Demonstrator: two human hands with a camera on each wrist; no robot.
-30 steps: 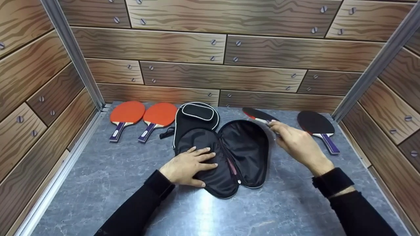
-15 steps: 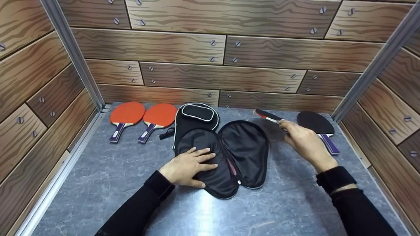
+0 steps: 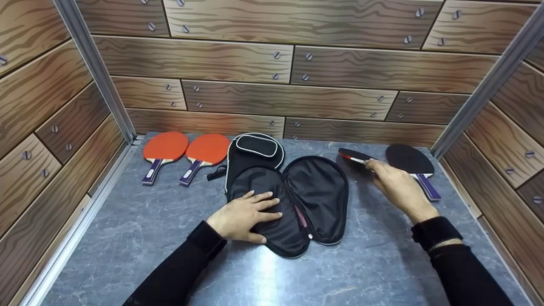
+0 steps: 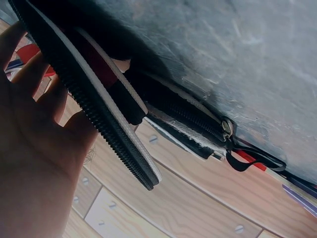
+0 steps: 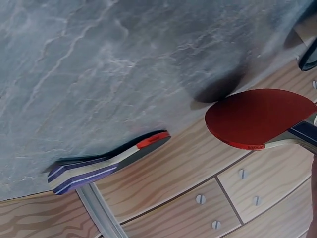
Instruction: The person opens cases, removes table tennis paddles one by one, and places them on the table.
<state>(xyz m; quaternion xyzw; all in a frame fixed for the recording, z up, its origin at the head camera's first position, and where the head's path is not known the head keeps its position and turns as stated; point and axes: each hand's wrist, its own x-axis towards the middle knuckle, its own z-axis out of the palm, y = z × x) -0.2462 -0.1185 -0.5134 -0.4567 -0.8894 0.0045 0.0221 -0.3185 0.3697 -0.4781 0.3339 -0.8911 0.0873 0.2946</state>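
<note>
My left hand (image 3: 244, 216) lies with fingers spread on one half of an unzipped black paddle case (image 3: 293, 238), whose other half (image 3: 321, 195) is folded out to the right. A strip of reddish lining shows at its fold. In the left wrist view the hand (image 4: 39, 139) is beside the zipper edge (image 4: 111, 129). My right hand (image 3: 395, 182) grips a table tennis paddle (image 3: 355, 154) by its handle, mostly hidden by the fingers. That blade is tilted, black side up, close over the table; the right wrist view shows its red underside (image 5: 260, 119).
Two red-faced paddles (image 3: 165, 146) lie at the back left. A second black case (image 3: 238, 163) with white piping lies partly under the open one. Another paddle, black side up (image 3: 409, 159), lies back right, beyond the right hand. Wood-patterned walls (image 3: 238, 61) enclose the back and sides.
My right hand has carried the paddle rightward, away from the open case, and its blade has come down slightly towards the table. The left hand has stayed still on the case.
</note>
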